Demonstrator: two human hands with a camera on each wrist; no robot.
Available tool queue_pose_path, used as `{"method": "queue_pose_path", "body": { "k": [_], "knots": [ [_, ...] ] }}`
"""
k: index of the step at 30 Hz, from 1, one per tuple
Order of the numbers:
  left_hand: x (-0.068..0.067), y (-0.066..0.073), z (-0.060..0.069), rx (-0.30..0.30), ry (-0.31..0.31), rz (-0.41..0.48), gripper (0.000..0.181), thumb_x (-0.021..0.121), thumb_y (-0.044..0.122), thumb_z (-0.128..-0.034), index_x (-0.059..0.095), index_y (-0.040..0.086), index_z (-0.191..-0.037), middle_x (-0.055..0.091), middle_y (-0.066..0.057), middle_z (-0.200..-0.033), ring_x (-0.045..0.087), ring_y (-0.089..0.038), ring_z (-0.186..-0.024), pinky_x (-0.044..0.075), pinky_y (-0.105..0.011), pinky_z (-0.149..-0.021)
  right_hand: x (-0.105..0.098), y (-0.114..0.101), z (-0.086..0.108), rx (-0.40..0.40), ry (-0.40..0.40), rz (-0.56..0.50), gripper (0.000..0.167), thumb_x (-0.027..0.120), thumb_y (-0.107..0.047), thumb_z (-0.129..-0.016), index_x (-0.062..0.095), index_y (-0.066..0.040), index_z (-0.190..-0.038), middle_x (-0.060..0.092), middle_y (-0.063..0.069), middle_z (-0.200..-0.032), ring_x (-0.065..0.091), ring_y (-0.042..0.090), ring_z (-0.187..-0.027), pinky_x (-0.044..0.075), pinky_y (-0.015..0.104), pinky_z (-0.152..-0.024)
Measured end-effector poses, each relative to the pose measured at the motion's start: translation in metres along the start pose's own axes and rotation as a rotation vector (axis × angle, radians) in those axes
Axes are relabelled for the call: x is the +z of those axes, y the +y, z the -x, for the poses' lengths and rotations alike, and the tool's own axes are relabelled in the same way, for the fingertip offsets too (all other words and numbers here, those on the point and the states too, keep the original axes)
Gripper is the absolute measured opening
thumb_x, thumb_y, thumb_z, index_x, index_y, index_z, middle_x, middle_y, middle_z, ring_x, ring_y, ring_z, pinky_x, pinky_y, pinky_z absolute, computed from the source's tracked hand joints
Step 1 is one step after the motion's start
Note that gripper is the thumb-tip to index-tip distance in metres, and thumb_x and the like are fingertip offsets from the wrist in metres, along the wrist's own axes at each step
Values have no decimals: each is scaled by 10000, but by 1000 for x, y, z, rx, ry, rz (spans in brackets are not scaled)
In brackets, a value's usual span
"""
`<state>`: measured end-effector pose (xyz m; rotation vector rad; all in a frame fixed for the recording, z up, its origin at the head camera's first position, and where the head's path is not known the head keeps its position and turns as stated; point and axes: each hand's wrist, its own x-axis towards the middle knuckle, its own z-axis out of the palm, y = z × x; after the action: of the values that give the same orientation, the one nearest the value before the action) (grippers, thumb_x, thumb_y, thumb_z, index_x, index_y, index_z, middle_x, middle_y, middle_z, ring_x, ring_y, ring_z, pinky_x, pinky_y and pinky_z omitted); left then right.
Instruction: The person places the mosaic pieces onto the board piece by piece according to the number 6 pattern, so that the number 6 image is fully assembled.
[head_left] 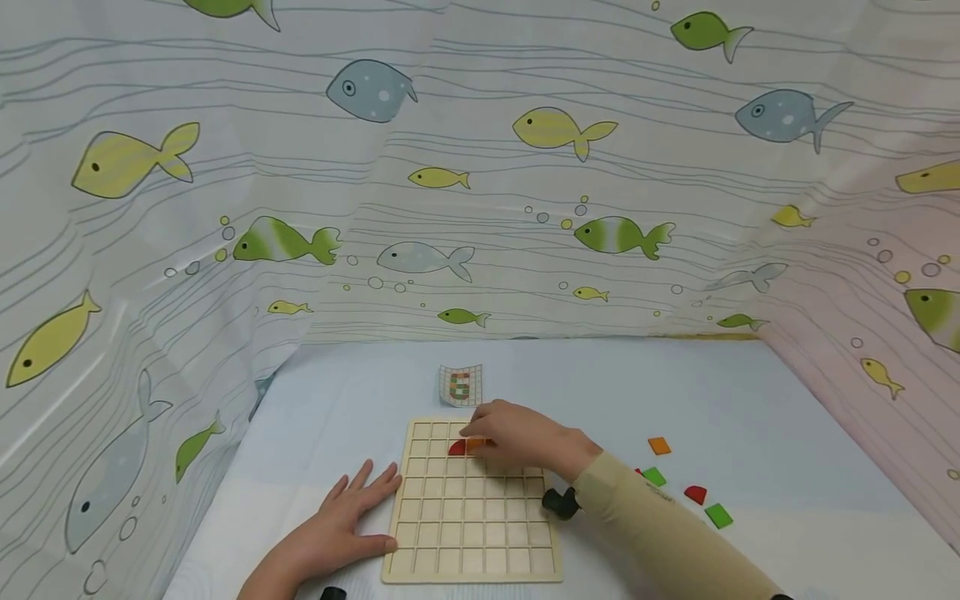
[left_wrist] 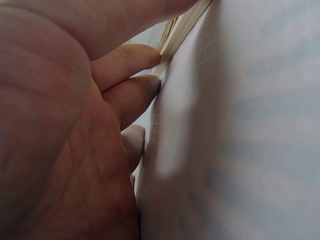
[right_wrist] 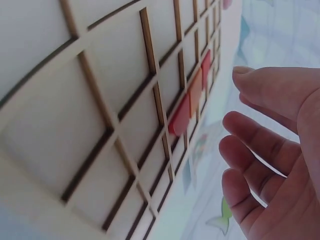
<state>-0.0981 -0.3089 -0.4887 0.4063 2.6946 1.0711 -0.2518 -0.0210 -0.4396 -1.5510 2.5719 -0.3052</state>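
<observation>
A wooden grid board lies on the table in the head view. In one of its upper rows sit a red piece with a curved edge and an orange square. The right wrist view shows a second red piece in that row, on the other side of the orange one. Over this row hovers my right hand, its fingers loosely bent and apart from the pieces, with nothing between them in the right wrist view. My left hand rests spread on the table, fingertips and thumb against the board's left edge.
Behind the board lies a pattern card. Loose pieces are scattered to the right: an orange square, green squares and a red curved piece, with another red bit partly hidden by the sleeve. Fish-print sheeting encloses the table.
</observation>
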Motion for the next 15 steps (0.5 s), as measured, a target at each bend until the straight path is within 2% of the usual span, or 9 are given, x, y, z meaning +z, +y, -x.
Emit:
{"method": "queue_pose_path", "body": {
  "k": [7, 15],
  "knots": [
    [0, -2, -1, -13, -2, -15, 875, 755, 513, -809, 439, 75, -1497, 300, -86, -1589, 34, -436, -1476, -43, -656, -1119, -7, 8, 23, 95, 27, -56, 338, 661, -250, -962, 684, -156, -1286, 634, -39, -1226, 565, 146, -1147, 492, 288, -960],
    [0, -2, -1, -7, -2, -13, 869, 756, 507, -811, 441, 73, -1496, 299, -89, -1589, 25, -438, -1475, -46, -664, -1115, -8, 21, 57, 132, 83, -54, 346, 691, -241, -942, 691, -133, -1270, 641, -4, -1198, 586, 163, -1104, 524, 315, -902]
  ]
}}
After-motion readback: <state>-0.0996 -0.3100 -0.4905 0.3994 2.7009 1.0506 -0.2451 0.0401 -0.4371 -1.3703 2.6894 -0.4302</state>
